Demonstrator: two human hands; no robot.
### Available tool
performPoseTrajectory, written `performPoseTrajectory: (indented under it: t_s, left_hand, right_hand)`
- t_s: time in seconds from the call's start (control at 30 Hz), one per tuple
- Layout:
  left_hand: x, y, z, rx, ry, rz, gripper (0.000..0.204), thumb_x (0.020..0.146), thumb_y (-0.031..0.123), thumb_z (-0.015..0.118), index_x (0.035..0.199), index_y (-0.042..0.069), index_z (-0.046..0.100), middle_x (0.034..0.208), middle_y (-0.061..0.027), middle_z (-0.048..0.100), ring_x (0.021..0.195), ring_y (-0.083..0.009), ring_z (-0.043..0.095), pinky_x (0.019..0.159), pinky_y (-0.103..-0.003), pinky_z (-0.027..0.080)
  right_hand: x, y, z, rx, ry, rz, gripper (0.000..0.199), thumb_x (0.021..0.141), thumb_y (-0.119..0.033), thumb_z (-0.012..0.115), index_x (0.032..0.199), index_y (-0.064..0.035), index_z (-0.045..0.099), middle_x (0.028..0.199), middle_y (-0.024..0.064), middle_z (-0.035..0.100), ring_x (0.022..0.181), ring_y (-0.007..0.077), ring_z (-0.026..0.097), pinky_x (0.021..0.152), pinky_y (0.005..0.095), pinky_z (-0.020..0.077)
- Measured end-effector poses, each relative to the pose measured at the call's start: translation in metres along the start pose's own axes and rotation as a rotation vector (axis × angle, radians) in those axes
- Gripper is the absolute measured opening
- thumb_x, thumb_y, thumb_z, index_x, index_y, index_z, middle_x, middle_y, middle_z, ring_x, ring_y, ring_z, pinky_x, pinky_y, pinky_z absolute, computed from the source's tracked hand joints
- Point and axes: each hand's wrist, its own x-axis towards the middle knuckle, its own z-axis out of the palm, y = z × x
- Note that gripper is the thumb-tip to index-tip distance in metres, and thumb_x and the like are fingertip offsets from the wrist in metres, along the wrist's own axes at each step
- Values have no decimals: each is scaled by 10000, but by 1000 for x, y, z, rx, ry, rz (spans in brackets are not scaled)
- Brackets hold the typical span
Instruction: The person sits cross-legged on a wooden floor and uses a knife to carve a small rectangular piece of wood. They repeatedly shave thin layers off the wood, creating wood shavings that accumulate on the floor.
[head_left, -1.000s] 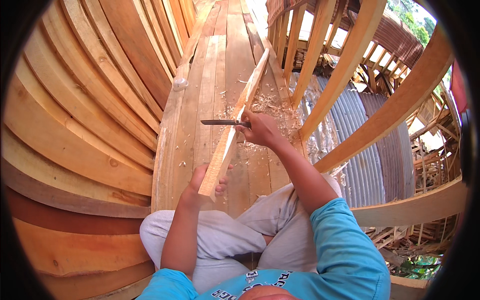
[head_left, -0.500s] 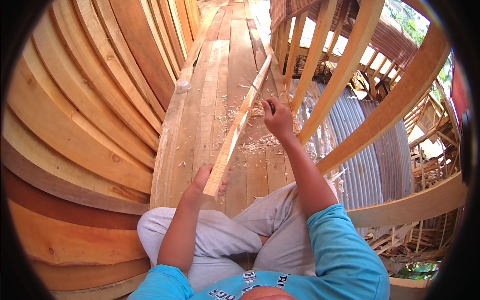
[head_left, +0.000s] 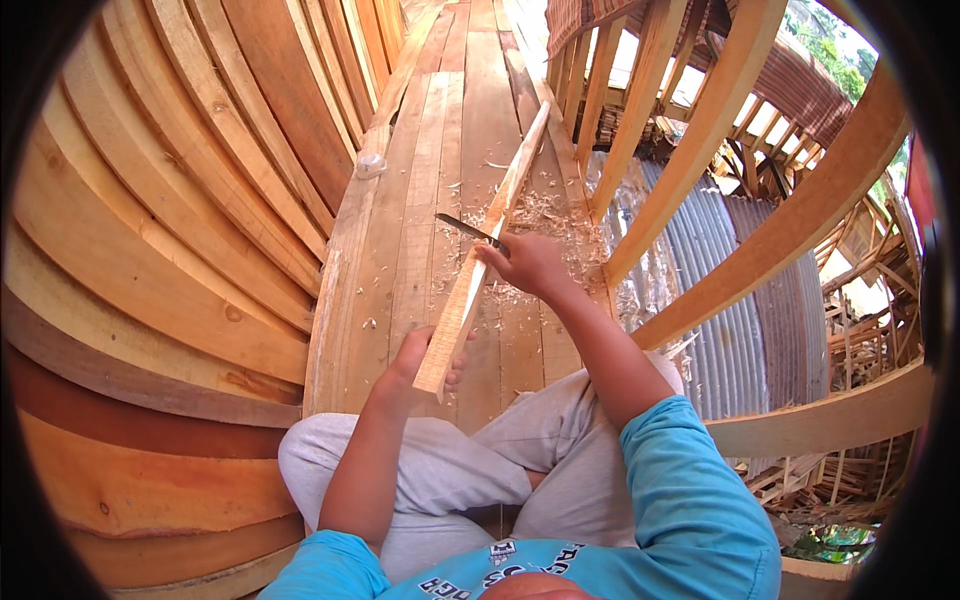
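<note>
A long squared wooden stick [head_left: 462,305] slants away from me above the plank floor, its near end just past my crossed legs. Around that near end my left hand [head_left: 421,359] is closed, fingers underneath. My right hand [head_left: 528,262] grips a knife [head_left: 465,229], its dark blade pointing left across the stick about midway along. The handle is mostly hidden in my fist. Pale, freshly cut faces show on the stick's upper part, and its far tip lies toward the right-hand posts.
Wood shavings [head_left: 535,210] litter the plank floor [head_left: 415,215]. Curved boards [head_left: 160,250] rise on the left, with a small clear container [head_left: 370,165] by them. Wooden posts [head_left: 650,180] line the right side, with corrugated metal sheets [head_left: 710,290] beyond.
My right hand has drawn the knife back toward me along the stick, and the blade now points left across it. My left hand keeps its hold on the near end.
</note>
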Motion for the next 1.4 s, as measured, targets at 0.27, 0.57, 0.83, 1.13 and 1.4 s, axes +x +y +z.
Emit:
performPoseTrajectory:
  t_s: [0.27, 0.57, 0.83, 1.13, 1.4]
  left_hand:
    - [5, -1, 4, 56, 31, -26, 452, 1014, 361, 343, 1237, 23, 544, 661, -80, 537, 463, -173, 516, 422, -321, 428]
    - [5, -4, -8, 135, 72, -71, 457, 999, 376, 344, 1248, 54, 552, 652, -100, 529, 474, -212, 535, 458, -365, 450]
    - [-6, -4, -4, 188, 100, -108, 451, 997, 417, 371, 1206, 72, 573, 646, -97, 529, 461, -204, 533, 440, -351, 449]
    - [-10, 5, -7, 63, -4, -97, 438, 1018, 403, 354, 1204, 73, 573, 630, -91, 530, 459, -201, 539, 431, -349, 441]
    - [-11, 6, 2, 198, 122, -52, 446, 1040, 416, 322, 1184, 70, 563, 599, -68, 520, 417, -170, 515, 388, -318, 407]
  right_hand:
    - [13, 18, 20, 346, -164, 318, 745, 997, -652, 375, 731, -4, 626, 597, 132, 613, 554, 300, 635, 537, 444, 479]
    - [16, 21, -2, 1087, -907, 606, 631, 1020, -666, 297, 611, -189, 242, 516, -86, 198, 420, 67, 137, 379, 269, 125]
    - [13, 46, 5, 1368, -1161, 575, 611, 1031, -628, 319, 599, -199, 273, 506, -84, 228, 412, 54, 159, 368, 265, 127]
    - [2, 2, -3, 413, -329, 175, 664, 921, -677, 526, 694, -61, 631, 524, 48, 526, 450, 188, 521, 437, 365, 391]
    - [-8, -10, 11, 299, -192, 235, 664, 1001, -562, 444, 831, 30, 692, 799, 242, 685, 811, 402, 674, 726, 477, 495]
